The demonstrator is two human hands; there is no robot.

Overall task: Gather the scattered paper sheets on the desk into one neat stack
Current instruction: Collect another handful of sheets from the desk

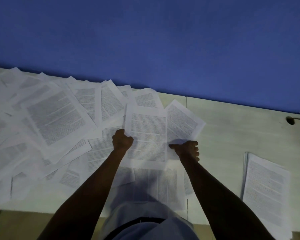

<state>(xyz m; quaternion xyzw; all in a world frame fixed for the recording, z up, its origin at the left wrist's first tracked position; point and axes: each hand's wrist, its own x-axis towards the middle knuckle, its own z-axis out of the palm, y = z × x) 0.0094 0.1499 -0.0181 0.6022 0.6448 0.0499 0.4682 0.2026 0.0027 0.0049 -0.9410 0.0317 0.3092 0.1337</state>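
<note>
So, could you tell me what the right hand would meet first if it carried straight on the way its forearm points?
Probably the tilted printed sheet lying just beyond the right hand. The hand points up and slightly left, away from the person; past that sheet lies bare desk, then the blue partition. Depth is unclear.

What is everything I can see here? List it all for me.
Scattered sheets: many, white with print, overlapping across the desk's left and middle.
Held sheet: one, white with print, middle, gripped at both side edges.
Neat stack: one, white with print, right side of the desk.
Desk: one, pale.
Partition: one, blue, behind the desk.
Cable hole: one, dark, far right.
Left hand: grips the held sheet's left edge.
Right hand: pinches its right edge.
</note>
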